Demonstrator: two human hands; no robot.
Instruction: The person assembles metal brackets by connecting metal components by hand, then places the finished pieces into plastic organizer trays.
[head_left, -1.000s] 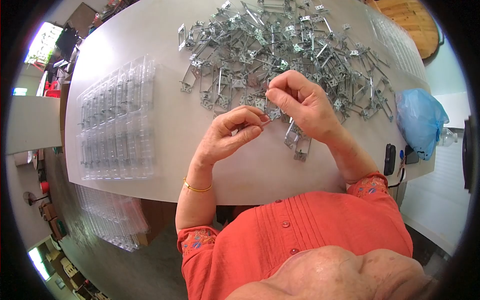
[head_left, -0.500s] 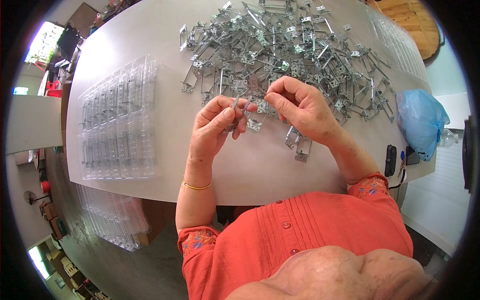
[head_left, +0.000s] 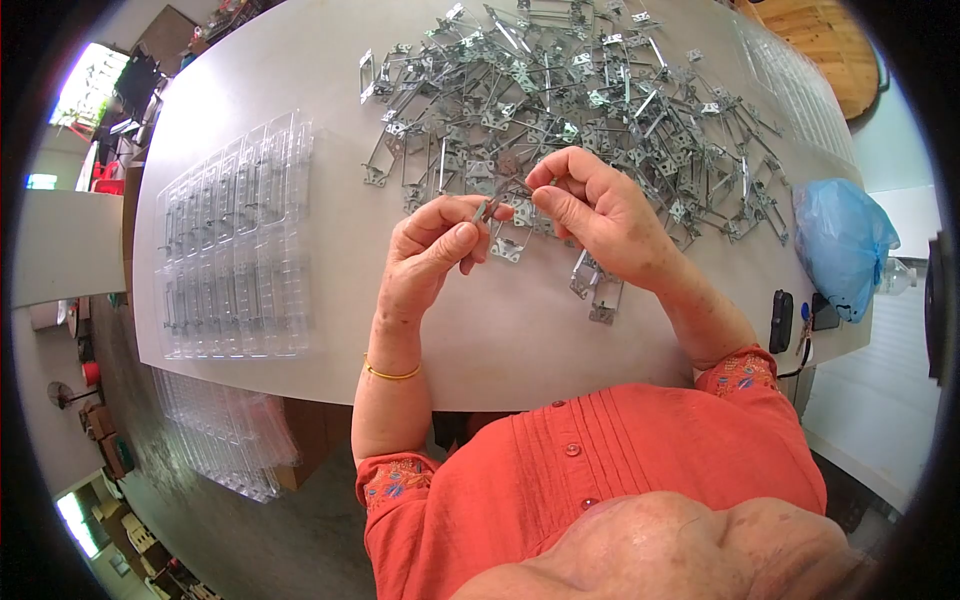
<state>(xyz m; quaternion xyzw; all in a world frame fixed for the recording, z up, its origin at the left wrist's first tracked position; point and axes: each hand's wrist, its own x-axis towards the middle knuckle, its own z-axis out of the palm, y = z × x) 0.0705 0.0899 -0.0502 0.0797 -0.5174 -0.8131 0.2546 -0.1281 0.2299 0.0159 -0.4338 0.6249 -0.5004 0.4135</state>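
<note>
At the near edge of the bracket pile (head_left: 570,115), my left hand (head_left: 425,250) pinches a metal piece (head_left: 485,211), its length slanting toward my right hand (head_left: 610,220), fingertips nearly closed; whether these grip it, I can't tell.

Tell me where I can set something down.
There's bare table between the clear trays and left forearm, and from there to the right forearm, nearer the red shirt than the loose brackets. Crowded: the metal pile farther out, spreading toward the blue bag.
</note>
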